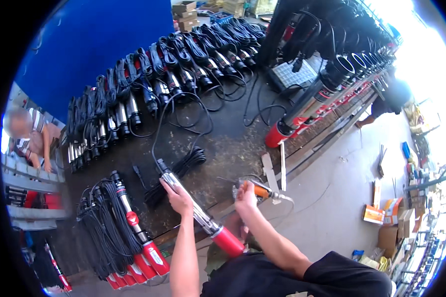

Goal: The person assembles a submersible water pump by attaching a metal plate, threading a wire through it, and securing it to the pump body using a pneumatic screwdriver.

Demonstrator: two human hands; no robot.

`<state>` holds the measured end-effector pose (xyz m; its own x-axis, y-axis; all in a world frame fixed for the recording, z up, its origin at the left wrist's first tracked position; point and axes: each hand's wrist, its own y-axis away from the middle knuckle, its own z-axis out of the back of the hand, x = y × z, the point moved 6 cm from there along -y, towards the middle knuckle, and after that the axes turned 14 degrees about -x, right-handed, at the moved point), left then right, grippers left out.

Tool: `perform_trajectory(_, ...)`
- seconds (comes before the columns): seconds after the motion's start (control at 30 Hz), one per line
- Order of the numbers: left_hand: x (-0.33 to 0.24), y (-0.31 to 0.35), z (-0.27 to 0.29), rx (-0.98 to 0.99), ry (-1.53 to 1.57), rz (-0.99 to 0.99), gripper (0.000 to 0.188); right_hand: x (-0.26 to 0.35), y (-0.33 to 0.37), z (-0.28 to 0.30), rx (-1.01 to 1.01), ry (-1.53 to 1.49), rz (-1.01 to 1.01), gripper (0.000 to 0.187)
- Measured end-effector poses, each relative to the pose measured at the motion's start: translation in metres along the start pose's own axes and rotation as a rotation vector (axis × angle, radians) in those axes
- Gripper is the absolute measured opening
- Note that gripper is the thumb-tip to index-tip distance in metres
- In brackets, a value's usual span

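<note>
My left hand (pixel 179 199) is wrapped around the steel body of a long tubular pump (pixel 195 210). The pump lies slanted across the table edge, its red end close to my body and its black cable end on the table. At the front edge, my right hand (pixel 246 198) is closed on an orange-bodied tool (pixel 261 191) with a pale cord at its right end. Its left end is hidden by my fingers. A coiled black cable (pixel 187 162) lies beyond the pump.
Several red-ended pumps with cables (pixel 142 245) lie at the near left. Rows of pumps with coiled cables (pixel 178 81) line the table's (pixel 233 143) far side. More tubes (pixel 302 114) stand slanted at the right. A person (pixel 32 131) is at the left, another (pixel 394 96) at the right.
</note>
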<state>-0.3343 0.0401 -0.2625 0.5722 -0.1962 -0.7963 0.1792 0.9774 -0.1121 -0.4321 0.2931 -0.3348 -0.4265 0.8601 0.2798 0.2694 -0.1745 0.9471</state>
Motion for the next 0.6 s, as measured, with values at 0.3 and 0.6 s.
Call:
perform_trajectory(0.3, 0.005, -0.002, -0.004, 0.039, 0.001, 0.051, 0.062, -0.025, 0.198, -0.121, 0.776, 0.053, 0.438, 0.053)
perform_trajectory(0.6, 0.005, -0.002, 0.001, -0.028, -0.044, -0.005, 0.064, -0.03, 0.194, -0.182, 0.436, -0.014, 0.519, 0.039)
